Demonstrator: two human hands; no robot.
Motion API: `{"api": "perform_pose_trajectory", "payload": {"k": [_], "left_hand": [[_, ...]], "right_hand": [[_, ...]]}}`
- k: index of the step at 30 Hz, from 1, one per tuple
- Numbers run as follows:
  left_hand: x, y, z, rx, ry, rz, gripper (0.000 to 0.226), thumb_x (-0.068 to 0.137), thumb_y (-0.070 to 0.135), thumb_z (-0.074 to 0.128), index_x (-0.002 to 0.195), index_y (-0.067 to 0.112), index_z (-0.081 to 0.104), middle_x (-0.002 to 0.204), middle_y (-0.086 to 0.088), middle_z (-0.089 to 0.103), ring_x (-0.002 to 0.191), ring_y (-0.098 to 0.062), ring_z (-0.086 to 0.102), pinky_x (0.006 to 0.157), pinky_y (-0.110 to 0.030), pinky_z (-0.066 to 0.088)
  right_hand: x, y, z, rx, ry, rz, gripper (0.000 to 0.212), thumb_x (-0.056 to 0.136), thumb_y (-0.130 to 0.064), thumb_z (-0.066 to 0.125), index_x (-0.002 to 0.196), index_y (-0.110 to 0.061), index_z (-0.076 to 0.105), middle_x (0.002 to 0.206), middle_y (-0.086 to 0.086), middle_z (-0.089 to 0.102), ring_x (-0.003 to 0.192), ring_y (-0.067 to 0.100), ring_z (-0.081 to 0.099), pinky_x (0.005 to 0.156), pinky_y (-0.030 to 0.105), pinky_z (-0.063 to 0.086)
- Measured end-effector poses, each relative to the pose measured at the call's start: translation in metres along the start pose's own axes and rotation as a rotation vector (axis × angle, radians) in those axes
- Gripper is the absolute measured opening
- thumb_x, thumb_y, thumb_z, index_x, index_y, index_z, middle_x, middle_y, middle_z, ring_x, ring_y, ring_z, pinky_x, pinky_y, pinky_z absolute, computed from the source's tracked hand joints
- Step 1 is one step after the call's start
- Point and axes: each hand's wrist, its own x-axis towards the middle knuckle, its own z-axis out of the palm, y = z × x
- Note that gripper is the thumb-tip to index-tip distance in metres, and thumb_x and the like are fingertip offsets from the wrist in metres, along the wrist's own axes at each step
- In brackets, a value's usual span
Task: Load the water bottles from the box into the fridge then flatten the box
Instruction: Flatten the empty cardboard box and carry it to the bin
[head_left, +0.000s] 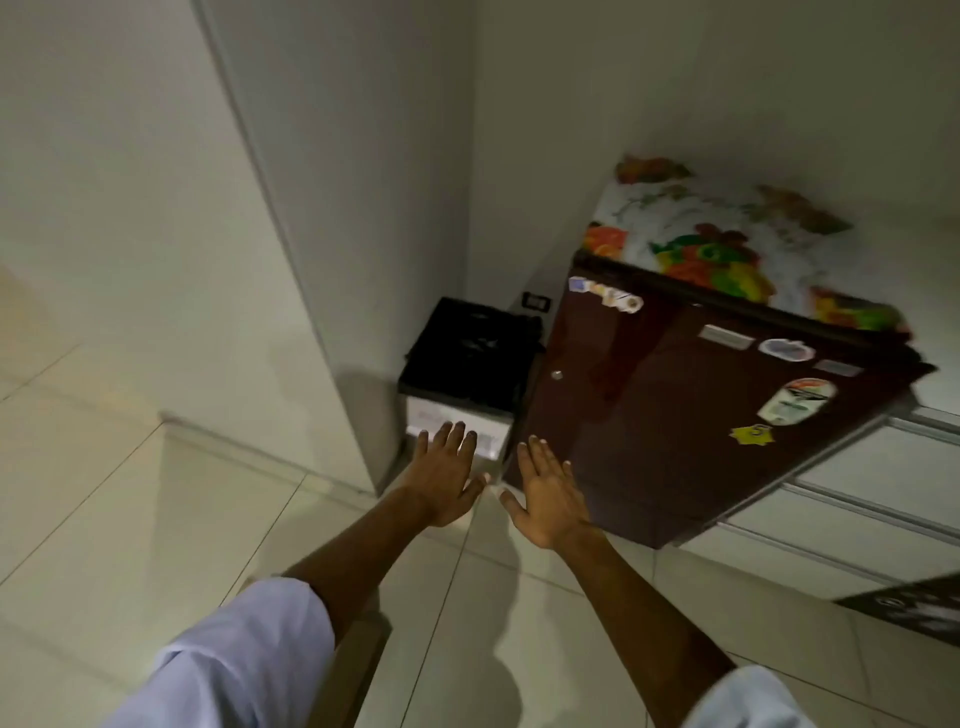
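Nearest, two pale sleeves at the frame's bottom edge, forearms stretched forward over the tiled floor (130, 493). Left hand (445, 475) flat, fingers straight and slightly spread, holding nothing. Right hand (545, 496) likewise flat and splayed, empty. Both hang in the air, palms down; whether either touches anything beyond, cannot tell.

Just past the fingertips, in the corner where the walls meet, a white box-like container (457, 423) sits on the floor, its top covered by something black (470, 353), perhaps a bag or liner. Could be the box of bottles, could be a bin; the blur leaves it undecided. No water bottles visible anywhere.

Beside it to the right, touching or nearly so, the fridge (670, 415): dark maroon, door closed, stickers scattered across its front, a fruit-patterned cover (711, 244) laid over its top. Behind the container, low on the wall, a dark socket plate (536, 302).

Judgement: task barely started. Door not yet opened, nothing loaded, nothing flattened. All steps remain.
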Motion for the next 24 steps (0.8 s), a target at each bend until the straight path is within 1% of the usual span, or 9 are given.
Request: {"api": "perform_pose_trajectory", "payload": {"k": [4,8,12,15,17,20,24], "left_hand": [[-0.058,-0.029,0.054,-0.098,-0.044,-0.152,0.071,0.099,0.053,0.023,0.153,0.007,0.011,0.161,-0.015,0.009,0.149,-0.032,0.007,0.119,-0.053,0.011],[-0.108,-0.054,0.104,-0.146,-0.176,-0.276,0.071,0.1,0.053,0.022,0.154,0.008,0.008,0.162,-0.015,0.005,0.149,-0.032,0.004,0.12,-0.053,0.007],[-0.152,-0.07,0.134,-0.216,-0.232,-0.39,0.07,0.1,0.051,0.028,0.153,0.009,0.01,0.161,-0.014,0.008,0.149,-0.032,0.006,0.12,-0.053,0.008],[-0.178,-0.084,0.156,-0.216,-0.269,-0.421,0.073,0.099,0.053,0.028,0.154,0.01,0.007,0.161,-0.014,0.008,0.149,-0.032,0.007,0.12,-0.052,0.007],[-0.193,-0.095,0.166,-0.222,-0.27,-0.451,0.075,0.099,0.056,0.026,0.154,0.011,0.004,0.162,-0.013,0.007,0.149,-0.031,0.007,0.12,-0.049,0.007],[-0.216,-0.111,0.178,-0.256,-0.279,-0.481,0.074,0.098,0.057,0.024,0.154,0.011,0.007,0.161,-0.013,0.008,0.149,-0.03,0.009,0.12,-0.048,0.01],[-0.242,-0.144,0.197,-0.255,-0.295,-0.452,0.074,0.097,0.058,0.025,0.153,0.012,0.011,0.161,-0.013,0.011,0.148,-0.03,0.011,0.12,-0.048,0.014]], "right_hand": [[-0.013,-0.034,0.059,0.02,-0.085,-0.083,0.076,0.099,-0.049,0.038,0.157,-0.012,0.006,0.165,0.008,-0.001,0.152,0.022,-0.003,0.123,0.044,0.006],[-0.023,-0.058,0.102,0.04,-0.16,-0.129,0.076,0.099,-0.051,0.037,0.157,-0.013,0.004,0.164,0.007,-0.002,0.152,0.021,-0.001,0.123,0.042,0.009],[-0.033,-0.082,0.132,0.052,-0.222,-0.187,0.077,0.099,-0.051,0.038,0.157,-0.013,0.005,0.164,0.008,0.001,0.151,0.023,0.004,0.122,0.043,0.015],[-0.039,-0.103,0.148,0.072,-0.264,-0.201,0.076,0.099,-0.05,0.039,0.156,-0.011,0.007,0.164,0.01,0.003,0.151,0.025,0.007,0.121,0.044,0.018],[-0.043,-0.118,0.156,0.082,-0.293,-0.2,0.076,0.1,-0.049,0.039,0.156,-0.011,0.006,0.164,0.01,0.002,0.151,0.025,0.006,0.121,0.045,0.018],[-0.048,-0.141,0.168,0.071,-0.332,-0.224,0.074,0.1,-0.048,0.038,0.156,-0.01,0.007,0.164,0.011,0.003,0.151,0.025,0.006,0.121,0.045,0.016],[-0.048,-0.178,0.185,0.048,-0.35,-0.227,0.072,0.101,-0.046,0.038,0.156,-0.01,0.008,0.164,0.011,0.005,0.151,0.025,0.007,0.121,0.044,0.016]]}}
